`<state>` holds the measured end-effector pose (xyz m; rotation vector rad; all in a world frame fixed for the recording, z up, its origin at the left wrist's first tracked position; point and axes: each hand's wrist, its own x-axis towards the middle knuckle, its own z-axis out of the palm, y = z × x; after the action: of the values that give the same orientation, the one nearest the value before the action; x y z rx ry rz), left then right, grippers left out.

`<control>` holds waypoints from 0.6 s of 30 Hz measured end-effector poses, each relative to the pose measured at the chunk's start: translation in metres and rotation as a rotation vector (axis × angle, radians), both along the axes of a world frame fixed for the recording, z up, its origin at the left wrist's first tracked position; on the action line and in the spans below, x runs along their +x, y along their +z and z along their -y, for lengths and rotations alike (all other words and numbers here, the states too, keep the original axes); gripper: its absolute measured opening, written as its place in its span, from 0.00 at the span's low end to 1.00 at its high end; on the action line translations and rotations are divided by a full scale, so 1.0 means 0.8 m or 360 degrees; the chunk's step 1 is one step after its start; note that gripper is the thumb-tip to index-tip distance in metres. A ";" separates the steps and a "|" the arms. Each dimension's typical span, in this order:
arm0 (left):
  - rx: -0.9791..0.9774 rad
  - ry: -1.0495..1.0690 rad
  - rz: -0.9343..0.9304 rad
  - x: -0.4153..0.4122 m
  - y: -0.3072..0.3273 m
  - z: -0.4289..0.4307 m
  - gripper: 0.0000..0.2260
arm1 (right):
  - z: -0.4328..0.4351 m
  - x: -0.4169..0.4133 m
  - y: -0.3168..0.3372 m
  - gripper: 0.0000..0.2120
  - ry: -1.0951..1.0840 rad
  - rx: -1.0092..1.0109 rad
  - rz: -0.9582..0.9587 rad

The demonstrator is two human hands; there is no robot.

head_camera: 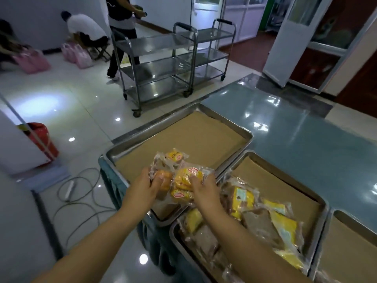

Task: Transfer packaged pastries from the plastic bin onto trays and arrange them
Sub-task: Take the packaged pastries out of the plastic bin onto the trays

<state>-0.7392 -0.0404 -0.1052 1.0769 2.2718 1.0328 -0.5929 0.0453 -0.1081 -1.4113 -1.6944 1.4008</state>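
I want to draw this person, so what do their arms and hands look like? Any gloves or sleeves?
No gloves and no sleeves show. The left hand and right hand are bare. The left forearm and right forearm are bare too, all the way to the picture's edge. I see no watch, bracelet or ring.

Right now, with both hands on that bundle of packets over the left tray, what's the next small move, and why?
Probably lower the bundle onto the brown paper and let go. The left hand and right hand both grip it above the left tray, whose paper lies bare beyond them, while the neighbouring tray already holds a heap.
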 end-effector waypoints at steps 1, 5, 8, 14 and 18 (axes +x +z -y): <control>-0.0030 -0.0009 0.0007 -0.014 -0.003 -0.015 0.09 | -0.011 -0.012 -0.005 0.07 -0.0009 -0.0038 -0.0022; -0.0091 0.0030 0.0038 -0.065 -0.015 -0.064 0.03 | -0.045 -0.053 -0.031 0.07 -0.0040 -0.0049 -0.0067; -0.0140 0.0101 -0.0018 -0.093 -0.027 -0.093 0.04 | -0.066 -0.078 -0.045 0.10 -0.0121 -0.0011 -0.0088; -0.0152 -0.0033 -0.0049 -0.138 -0.045 -0.145 0.15 | -0.087 -0.105 -0.061 0.27 -0.0026 0.0023 0.0389; -0.0136 -0.0337 -0.0160 -0.181 -0.067 -0.166 0.23 | -0.094 -0.114 -0.069 0.31 -0.0004 0.0239 0.0826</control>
<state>-0.8840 0.0922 -0.1591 1.3257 2.1984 0.8070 -0.6843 0.1204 -0.1633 -1.7906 -2.0561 0.9244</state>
